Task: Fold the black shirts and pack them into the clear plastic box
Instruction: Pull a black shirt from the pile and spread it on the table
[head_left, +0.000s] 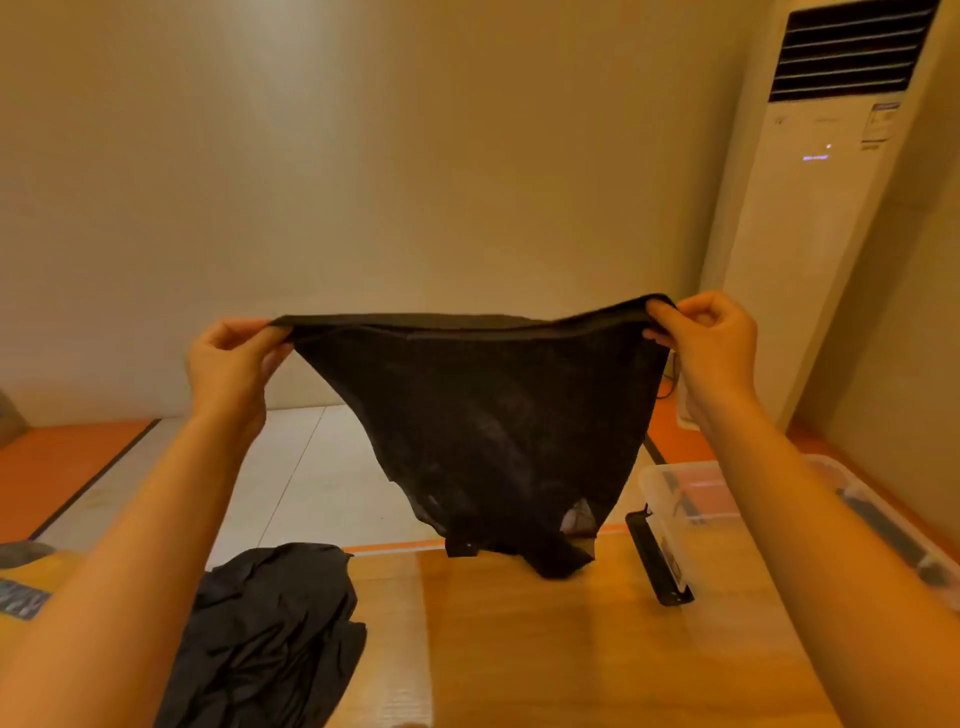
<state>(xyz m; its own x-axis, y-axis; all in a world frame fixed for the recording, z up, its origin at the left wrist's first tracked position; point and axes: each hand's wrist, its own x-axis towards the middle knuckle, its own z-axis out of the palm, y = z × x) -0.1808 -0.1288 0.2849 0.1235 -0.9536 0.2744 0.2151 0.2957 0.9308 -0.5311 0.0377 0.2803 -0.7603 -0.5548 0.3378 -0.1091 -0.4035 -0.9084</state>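
Black shirt (483, 415): held aloft at 12 o'clock over the table (545, 649), stretched along 1 edge, lower end hanging free. Not yet folded. Heap of black shirts (270, 634): crumpled at 7 o'clock, unfolded. Clear plastic box (665, 499): lidless at 4 o'clock, no folded shirt visible inside. Judged early stage: folding and packing outstanding. Left hand (228, 364): pinching the edge at 10 o'clock. Right hand (711, 343): pinching the edge at 2 o'clock.

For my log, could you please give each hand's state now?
Left hand: pinches the black shirt.
Right hand: pinches the same shirt's other corner.
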